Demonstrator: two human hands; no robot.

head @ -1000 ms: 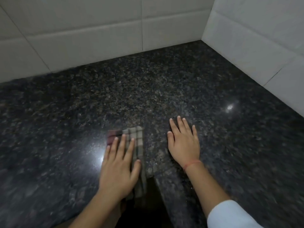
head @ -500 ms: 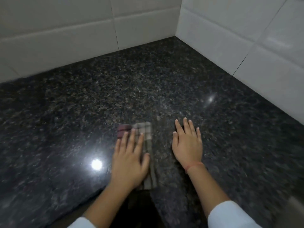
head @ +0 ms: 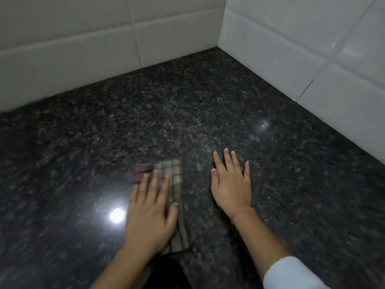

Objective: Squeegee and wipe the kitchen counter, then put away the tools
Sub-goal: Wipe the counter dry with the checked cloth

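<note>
Two hands lie flat on the dark speckled granite worktop (head: 187,113), and only one of them has anything under it. The left hand (head: 150,215) presses a folded checked cloth of grey, cream and maroon squares (head: 176,174) against the stone with its fingers straight; it does not curl round the fabric. The right hand (head: 231,184) rests just beside it on bare stone, fingers spread and straight, holding nothing.

The cloth sits at the near side of the worktop, its far end showing beyond the left fingertips and its near end at what looks like the front edge. That is the first risk: since the cloth is held by downward pressure alone, a pull towards the body could drag its tail over the edge, and the fabric could slide out from under the palm or bunch up. A polished surface, as the bright glare (head: 117,214) suggests this is, would make that slip more likely.

The bracing right hand could smear stone that has been wiped, or skid if the surface is damp; whether it is wet I cannot tell.

Most of the worktop reaches back to the corner of the white tiled walls (head: 62,49), and short strokes near the front would leave that strip untouched. No squeegee is in view.
</note>
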